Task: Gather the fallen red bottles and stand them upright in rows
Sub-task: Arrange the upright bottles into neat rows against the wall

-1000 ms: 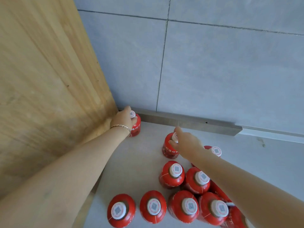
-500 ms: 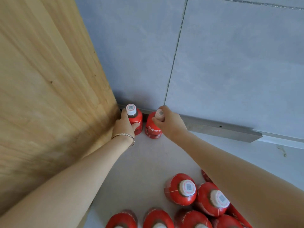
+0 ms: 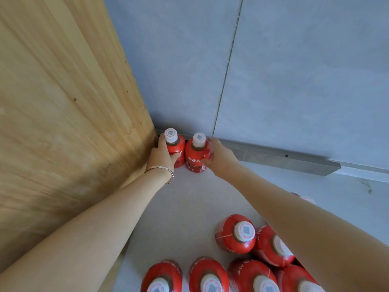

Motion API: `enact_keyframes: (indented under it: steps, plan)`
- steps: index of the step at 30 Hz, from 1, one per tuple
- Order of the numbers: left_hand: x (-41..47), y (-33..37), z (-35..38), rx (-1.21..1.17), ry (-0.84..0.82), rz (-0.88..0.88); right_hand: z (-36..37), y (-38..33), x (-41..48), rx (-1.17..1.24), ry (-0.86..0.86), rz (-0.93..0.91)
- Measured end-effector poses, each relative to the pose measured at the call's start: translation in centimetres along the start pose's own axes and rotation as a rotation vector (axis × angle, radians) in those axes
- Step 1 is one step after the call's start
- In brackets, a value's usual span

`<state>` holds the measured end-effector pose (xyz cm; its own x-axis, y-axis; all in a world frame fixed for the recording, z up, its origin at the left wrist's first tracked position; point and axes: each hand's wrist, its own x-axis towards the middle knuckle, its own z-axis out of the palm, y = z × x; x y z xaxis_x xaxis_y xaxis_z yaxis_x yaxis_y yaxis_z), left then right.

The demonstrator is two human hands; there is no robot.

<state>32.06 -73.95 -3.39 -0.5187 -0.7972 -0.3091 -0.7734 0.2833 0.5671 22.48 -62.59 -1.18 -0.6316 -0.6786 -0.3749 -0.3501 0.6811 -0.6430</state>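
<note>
Two red bottles with white caps stand upright side by side in the far corner, against the wall's base strip. My left hand (image 3: 163,153) is wrapped around the corner bottle (image 3: 175,147), next to the wooden panel. My right hand (image 3: 219,157) grips the second bottle (image 3: 194,155) from its right side. Several more upright red bottles (image 3: 236,233) cluster near the bottom of the view, partly hidden under my right forearm.
A tall wooden panel (image 3: 63,112) walls off the left side. Grey wall tiles (image 3: 294,81) rise behind, with a metal base strip (image 3: 284,163) along the pale floor (image 3: 189,207). Bare floor lies between the corner pair and the near cluster.
My right hand carried a bottle from the middle cluster to the corner and set it beside the left one. Its grip moved from the cap to the body. The view has moved closer.
</note>
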Motion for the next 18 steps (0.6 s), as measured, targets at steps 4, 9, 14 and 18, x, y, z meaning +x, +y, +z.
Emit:
enact_keyframes:
  steps: [4,9,14,18]
  plan:
    - [-2.4,1.1,-0.2,0.182,0.215,0.137,-2.8,2.8,-4.4,-0.222,-0.077,-0.098]
    - [-4.3,3.9,-0.1,0.308,0.164,0.496,-8.9,6.9,-10.5,-0.499,0.137,-0.008]
    - [-3.2,5.7,0.5,0.305,-0.042,0.340,-9.6,10.2,-12.8,-0.627,-0.078,0.266]
    - [-2.5,5.9,1.1,0.318,-0.087,0.306,-8.7,10.7,-11.2,-0.486,0.074,0.228]
